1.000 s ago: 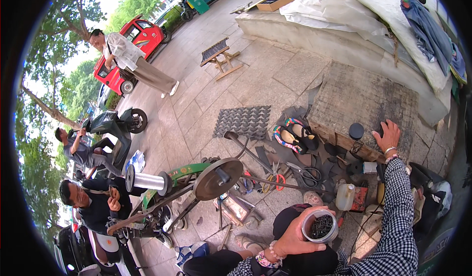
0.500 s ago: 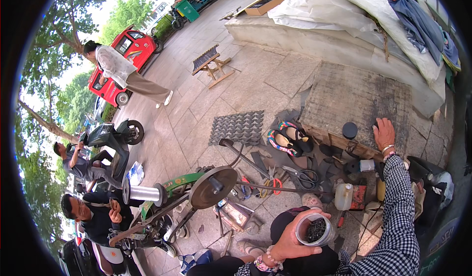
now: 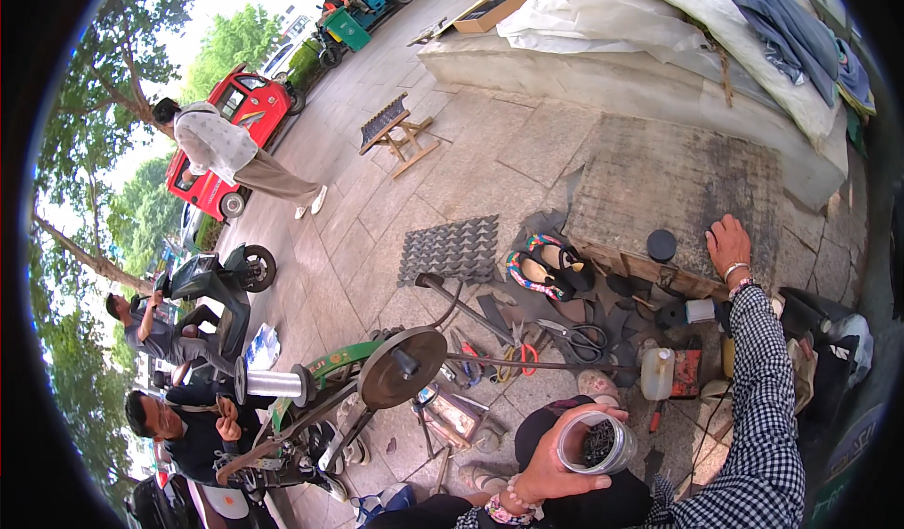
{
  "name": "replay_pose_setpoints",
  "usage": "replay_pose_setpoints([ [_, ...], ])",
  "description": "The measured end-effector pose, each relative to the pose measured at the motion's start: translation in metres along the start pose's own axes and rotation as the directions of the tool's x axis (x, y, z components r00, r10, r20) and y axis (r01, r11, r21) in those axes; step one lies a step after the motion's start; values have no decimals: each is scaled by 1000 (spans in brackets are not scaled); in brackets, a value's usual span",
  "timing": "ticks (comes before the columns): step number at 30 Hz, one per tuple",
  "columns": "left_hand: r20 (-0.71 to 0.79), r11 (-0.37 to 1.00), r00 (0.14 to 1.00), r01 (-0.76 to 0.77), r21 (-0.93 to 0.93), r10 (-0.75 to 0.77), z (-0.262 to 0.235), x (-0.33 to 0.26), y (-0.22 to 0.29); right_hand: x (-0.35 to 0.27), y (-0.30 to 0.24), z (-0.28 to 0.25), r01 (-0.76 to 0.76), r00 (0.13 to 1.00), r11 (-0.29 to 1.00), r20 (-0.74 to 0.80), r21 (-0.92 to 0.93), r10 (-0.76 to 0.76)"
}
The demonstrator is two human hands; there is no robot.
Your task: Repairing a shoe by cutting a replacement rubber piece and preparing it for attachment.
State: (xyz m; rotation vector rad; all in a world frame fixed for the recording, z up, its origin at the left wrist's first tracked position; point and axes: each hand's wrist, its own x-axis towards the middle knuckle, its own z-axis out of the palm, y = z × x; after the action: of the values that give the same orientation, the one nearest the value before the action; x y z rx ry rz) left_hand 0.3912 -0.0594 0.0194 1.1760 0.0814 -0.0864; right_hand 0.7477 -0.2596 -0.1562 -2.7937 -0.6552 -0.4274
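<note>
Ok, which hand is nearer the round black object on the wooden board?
Right: the right hand is on the wooden board, just to the right of the round black object. The left hand holds the clear jar farther off, lower in the picture.

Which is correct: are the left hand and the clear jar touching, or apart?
Touching. The head view shows the left hand wrapped around the side of the jar, with no gap between them.
</note>
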Motion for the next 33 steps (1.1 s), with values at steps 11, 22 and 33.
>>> replay_pose_setpoints([
  [11,-10,999,1000,4,-38,-5,2,-1,-4,-4,-7,-22,-151,977,985,137,-83,161],
  [22,-73,997,996,-39,63,44,-1,-2,1,6,1,0,-145,980,977,113,-154,163],
  [33,-10,945,993,-106,310,114,-14,-2,1,-5,15,9,-103,989,991,99,-80,111],
])
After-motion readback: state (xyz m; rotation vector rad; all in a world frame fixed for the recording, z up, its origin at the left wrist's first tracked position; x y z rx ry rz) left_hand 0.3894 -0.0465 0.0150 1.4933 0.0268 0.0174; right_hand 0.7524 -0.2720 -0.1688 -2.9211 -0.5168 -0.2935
